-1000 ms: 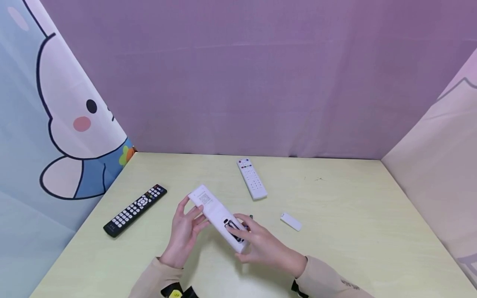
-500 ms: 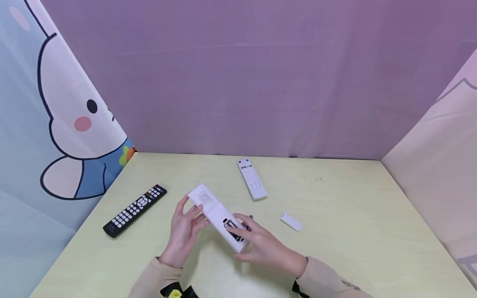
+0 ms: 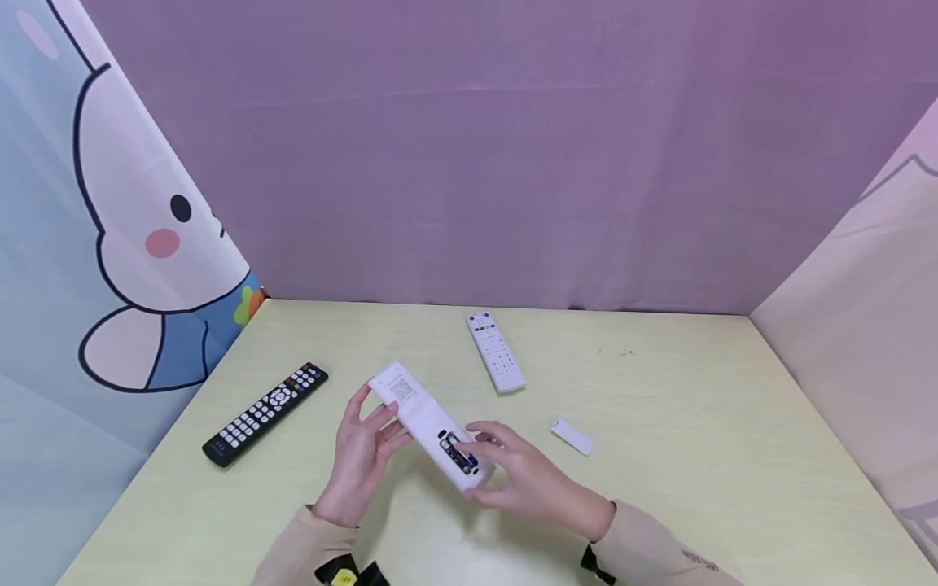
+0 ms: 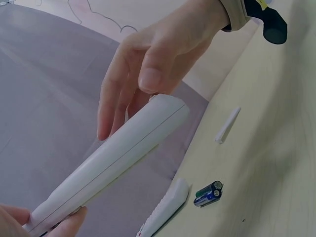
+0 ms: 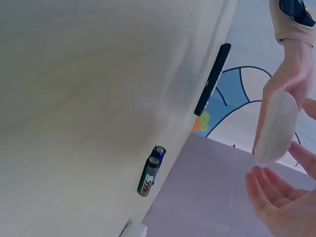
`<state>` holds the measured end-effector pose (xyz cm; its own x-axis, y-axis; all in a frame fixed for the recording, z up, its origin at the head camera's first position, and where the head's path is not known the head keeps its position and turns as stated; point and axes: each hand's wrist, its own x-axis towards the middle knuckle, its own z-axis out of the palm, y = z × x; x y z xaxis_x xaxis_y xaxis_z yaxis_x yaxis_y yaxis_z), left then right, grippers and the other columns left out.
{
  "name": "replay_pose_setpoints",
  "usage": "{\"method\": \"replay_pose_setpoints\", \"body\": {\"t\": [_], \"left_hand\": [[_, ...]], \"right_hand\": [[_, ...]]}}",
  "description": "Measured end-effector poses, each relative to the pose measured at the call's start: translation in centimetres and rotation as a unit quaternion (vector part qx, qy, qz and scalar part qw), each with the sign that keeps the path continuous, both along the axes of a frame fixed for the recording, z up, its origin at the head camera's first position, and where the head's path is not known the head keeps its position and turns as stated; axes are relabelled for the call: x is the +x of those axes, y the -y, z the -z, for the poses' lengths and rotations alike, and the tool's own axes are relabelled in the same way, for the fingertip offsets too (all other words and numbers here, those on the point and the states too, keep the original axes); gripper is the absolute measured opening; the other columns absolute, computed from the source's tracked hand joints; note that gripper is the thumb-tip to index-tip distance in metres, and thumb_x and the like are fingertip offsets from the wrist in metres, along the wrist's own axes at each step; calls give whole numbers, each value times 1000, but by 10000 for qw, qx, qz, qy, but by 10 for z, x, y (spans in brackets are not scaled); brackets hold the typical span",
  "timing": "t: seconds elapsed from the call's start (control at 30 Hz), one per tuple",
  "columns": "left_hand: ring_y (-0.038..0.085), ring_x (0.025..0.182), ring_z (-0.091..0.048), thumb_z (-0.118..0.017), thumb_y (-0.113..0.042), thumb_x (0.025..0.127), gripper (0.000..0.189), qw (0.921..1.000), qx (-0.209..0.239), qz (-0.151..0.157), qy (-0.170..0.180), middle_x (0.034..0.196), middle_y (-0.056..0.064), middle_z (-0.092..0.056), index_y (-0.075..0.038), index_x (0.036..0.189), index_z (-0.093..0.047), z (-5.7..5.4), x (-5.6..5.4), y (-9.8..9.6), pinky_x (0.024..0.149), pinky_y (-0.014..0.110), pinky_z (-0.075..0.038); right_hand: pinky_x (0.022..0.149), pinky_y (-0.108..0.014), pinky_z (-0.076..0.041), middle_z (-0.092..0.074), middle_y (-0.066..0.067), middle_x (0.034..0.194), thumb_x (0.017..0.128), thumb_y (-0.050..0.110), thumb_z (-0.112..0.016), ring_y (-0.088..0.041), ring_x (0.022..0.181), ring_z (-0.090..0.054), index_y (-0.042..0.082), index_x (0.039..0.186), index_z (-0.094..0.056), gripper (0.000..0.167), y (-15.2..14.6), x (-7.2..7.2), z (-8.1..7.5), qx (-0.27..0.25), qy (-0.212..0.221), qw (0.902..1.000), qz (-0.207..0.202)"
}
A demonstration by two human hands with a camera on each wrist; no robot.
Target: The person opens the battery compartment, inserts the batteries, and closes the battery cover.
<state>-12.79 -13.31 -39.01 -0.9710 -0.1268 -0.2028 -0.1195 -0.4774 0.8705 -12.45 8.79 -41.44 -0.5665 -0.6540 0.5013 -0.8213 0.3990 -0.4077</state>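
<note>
My left hand [image 3: 357, 464] grips the upper end of a white remote control [image 3: 421, 411], held tilted above the table with its back turned up. Its battery compartment [image 3: 456, 452] is uncovered, with dark and bluish parts inside; I cannot tell exactly what sits there. My right hand [image 3: 531, 476] is at the lower end, one fingertip over the compartment and the thumb by the end edge. In the left wrist view its fingers [image 4: 118, 98] are loosely bent around that end. Two batteries [image 4: 207, 193], one blue and one green, lie side by side on the table, mostly hidden in the head view.
A white battery cover [image 3: 572, 436] lies on the table at the right. Another white remote [image 3: 495, 352] lies buttons up farther back. A black remote [image 3: 265, 413] is at the left. Purple cloth [image 3: 513, 163] stands behind the table [image 3: 696, 456], with printed cloth at both sides.
My right hand has shifted slightly right, its fingertip drawing back across the battery compartment so that more of the compartment shows. The left hand and the remote have hardly moved.
</note>
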Motion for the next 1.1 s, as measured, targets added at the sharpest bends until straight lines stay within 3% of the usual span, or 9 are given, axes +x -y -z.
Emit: {"method": "replay_pose_setpoints", "body": {"t": [0.2, 0.57, 0.77, 1.1], "left_hand": [[17, 84, -62, -38, 4, 89, 64, 10000, 11, 41, 45, 122, 19, -41, -17, 142, -9, 1, 0, 1, 78, 30, -52], [16, 80, -63, -39, 5, 88, 64, 9999, -48, -23, 89, 116, 16, -44, -16, 141, -10, 2, -2, 3, 75, 29, -53], [17, 81, -63, -38, 4, 88, 64, 9999, -16, -16, 145, 119, 18, -42, -17, 142, -9, 2, -2, 4, 77, 29, -52], [16, 80, -63, -40, 4, 88, 65, 9998, -87, -21, 162, 119, 20, -42, -16, 142, -9, 2, -2, 5, 76, 27, -52]], "right_hand": [[87, -31, -47, -53, -11, 115, 69, 18, -73, -22, 102, -53, 8, 106, -62, 40, -8, -4, -3, -48, -35, 9997, 244], [85, -32, -48, -58, -5, 104, 76, 9, -67, -19, 97, -55, 6, 103, -63, 27, -29, -16, -2, -195, 488, 9967, 617], [84, -32, -49, -59, -2, 103, 77, 10, -66, -18, 97, -56, 9, 102, -63, 25, -42, -22, -3, -154, 840, 9906, 1072], [77, -33, -51, -60, -4, 101, 79, 7, -64, -22, 91, -58, 7, 105, -62, 26, -60, -30, 0, 104, 1211, 9817, 1466]]}}
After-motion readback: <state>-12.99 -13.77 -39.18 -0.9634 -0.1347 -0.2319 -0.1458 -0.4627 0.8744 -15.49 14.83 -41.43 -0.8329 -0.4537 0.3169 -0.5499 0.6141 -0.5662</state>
